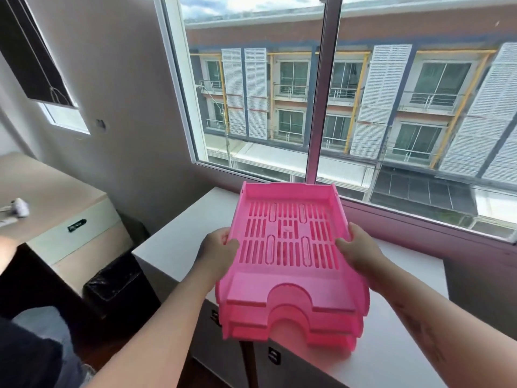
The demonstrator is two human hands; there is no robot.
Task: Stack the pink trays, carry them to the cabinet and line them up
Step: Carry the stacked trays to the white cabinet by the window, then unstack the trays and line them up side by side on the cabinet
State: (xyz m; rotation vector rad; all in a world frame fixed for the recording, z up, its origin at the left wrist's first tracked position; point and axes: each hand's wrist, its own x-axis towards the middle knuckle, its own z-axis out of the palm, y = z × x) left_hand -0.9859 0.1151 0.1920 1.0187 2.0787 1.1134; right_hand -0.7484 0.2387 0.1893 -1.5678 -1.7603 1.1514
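A stack of pink trays [288, 281], three nested as far as the front lips show, is held in the air over a white cabinet top [173, 242] below the window. The top tray has a slotted floor and an arched cut-out in its near lip. My left hand [219, 249] grips the stack's left wall, thumb inside the rim. My right hand [356, 249] grips the right wall the same way. The stack tilts slightly, its far end close to the window sill.
A large window [321, 93] runs right behind the cabinet. A black bin [117, 281] stands on the floor left of the cabinet. A beige desk [56, 203] with small white items is further left. The cabinet's doors with dark handles [274, 355] face me.
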